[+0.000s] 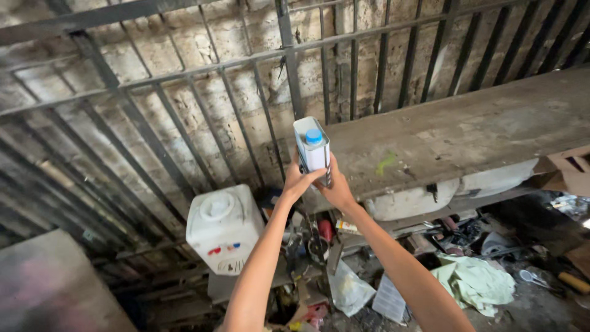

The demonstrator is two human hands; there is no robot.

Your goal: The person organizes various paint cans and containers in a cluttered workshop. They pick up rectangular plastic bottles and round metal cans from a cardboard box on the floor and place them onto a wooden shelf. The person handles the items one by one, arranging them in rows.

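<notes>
Both hands up: left hand (299,178) & right hand (335,184) wrap fingers round white can (313,150) w/ blue cap (314,136), held above wooden shelf (467,132), near metal grille (246,80).

white can's (311,149) lower part hidden behind both hands, cardboard box (570,169) cut by right edge, floor clutter (467,246) indistinct

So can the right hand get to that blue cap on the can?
Probably yes. The right hand grips the can just below the blue cap, and nothing covers the cap, though both hands are busy holding.
</notes>
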